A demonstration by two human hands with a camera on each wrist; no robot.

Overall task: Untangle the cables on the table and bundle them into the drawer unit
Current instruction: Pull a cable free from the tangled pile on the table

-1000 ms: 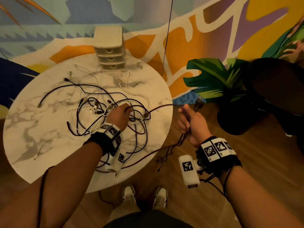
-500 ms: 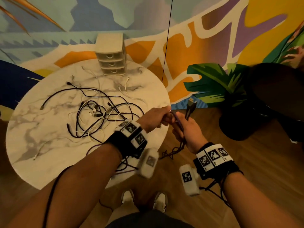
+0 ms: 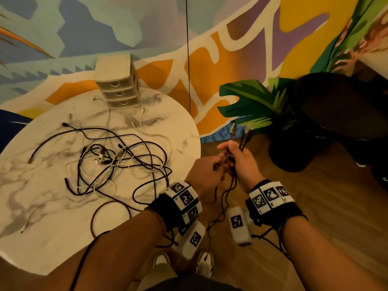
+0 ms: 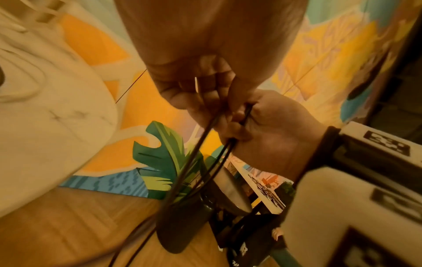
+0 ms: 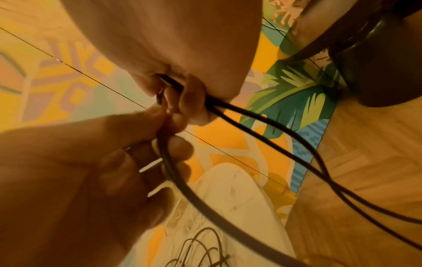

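A tangle of black and white cables point(image 3: 117, 162) lies on the round marble table point(image 3: 52, 238). The beige drawer unit point(image 3: 115, 80) stands at the table's far edge with its three drawers closed. Off the table's right edge, my right hand point(image 3: 237, 160) grips a folded dark cable point(image 5: 285, 137), its plug ends point(image 3: 245, 133) sticking up above the fist. My left hand point(image 3: 210, 171) pinches a strand of the same dark cable point(image 4: 205, 137) right beside the right hand. Loops of it hang down between my wrists, and a strand trails back onto the table.
A black round stool or pot point(image 3: 344, 106) stands on the wooden floor to the right, against a painted wall with a green leaf point(image 3: 252, 101). My shoes point(image 3: 203, 265) show below. A thin line point(image 3: 188, 49) hangs down the wall.
My left hand has left the tangle on the table and come right to meet the right hand. The right hand has raised the cable ends a little.
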